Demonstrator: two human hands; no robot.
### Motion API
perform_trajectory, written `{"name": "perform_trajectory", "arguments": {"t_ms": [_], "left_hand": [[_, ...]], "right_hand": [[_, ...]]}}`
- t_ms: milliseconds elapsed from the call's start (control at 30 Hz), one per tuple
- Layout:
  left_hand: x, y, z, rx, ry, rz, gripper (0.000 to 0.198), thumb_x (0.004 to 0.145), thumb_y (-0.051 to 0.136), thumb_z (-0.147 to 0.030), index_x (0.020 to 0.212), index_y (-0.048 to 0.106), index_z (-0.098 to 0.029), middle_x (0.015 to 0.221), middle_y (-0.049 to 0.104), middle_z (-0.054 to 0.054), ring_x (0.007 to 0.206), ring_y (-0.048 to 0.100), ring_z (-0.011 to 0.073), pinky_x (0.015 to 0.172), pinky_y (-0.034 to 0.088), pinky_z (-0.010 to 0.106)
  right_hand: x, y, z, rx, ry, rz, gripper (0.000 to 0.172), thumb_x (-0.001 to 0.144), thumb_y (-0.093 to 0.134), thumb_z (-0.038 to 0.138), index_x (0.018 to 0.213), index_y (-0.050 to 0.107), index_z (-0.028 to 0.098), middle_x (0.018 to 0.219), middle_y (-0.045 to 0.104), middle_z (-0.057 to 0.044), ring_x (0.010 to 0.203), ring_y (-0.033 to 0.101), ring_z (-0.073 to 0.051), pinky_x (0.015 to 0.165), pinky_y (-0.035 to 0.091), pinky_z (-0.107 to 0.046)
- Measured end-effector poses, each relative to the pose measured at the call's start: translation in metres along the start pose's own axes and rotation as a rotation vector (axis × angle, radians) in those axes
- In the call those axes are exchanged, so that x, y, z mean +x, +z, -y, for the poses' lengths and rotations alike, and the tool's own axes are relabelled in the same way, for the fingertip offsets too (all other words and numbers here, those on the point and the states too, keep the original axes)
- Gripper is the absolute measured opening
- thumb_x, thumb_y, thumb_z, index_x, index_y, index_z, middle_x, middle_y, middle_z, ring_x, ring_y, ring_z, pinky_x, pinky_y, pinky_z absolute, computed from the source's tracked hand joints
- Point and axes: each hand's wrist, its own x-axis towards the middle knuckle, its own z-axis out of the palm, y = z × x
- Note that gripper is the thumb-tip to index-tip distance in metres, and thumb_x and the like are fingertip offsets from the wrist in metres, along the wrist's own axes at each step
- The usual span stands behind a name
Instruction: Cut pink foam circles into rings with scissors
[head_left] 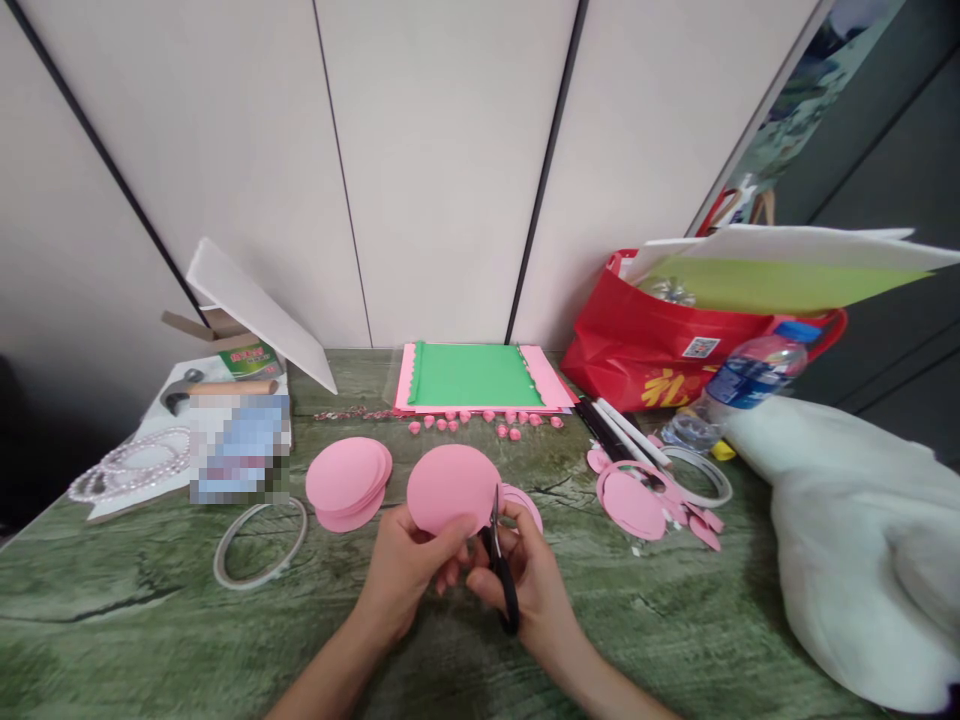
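Ref = red bag. Gold character 礼 low on its front; QR code on a white square, above and right of that. Bottle in front of bag's right part: blue label, print illegible. Green box far left of bag: characters, too blurred to read.

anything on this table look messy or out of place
Mainly the pink paper scraps at right: they lie strewn in irregular pieces beside a roll of tape, looking untidy next to the stack of pink paper circles at left. Nothing appears spilled.
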Motion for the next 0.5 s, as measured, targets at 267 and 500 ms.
{"name": "perform_trajectory", "arguments": {"t_ms": [267,500], "left_hand": [[0.0017,-0.0013,0.0006,-0.016,-0.002,-0.005,0.031,0.061,0.071,-0.034,0.047,0.054,-0.011,0.036,0.048,-0.003,0.029,0.038,0.004,0.029,0.026,0.015],[0.0012,-0.0015,0.0006,-0.028,0.005,-0.027,0.031,0.061,0.071,-0.035,0.05,0.053,-0.011,0.039,0.051,-0.003,0.03,0.036,0.0026,0.03,0.024,0.014]], "right_hand": [[0.0,-0.0014,0.0014,-0.096,0.011,-0.026,0.057,0.06,0.077,0.043,0.099,0.039,0.025,0.059,0.05,0.008,0.049,0.043,-0.009,0.048,0.031,-0.019],[0.0,0.0014,0.0093,-0.143,0.023,-0.051,0.056,0.06,0.076,0.041,0.097,0.039,0.024,0.055,0.049,0.009,0.046,0.038,-0.007,0.044,0.028,-0.017]]}}
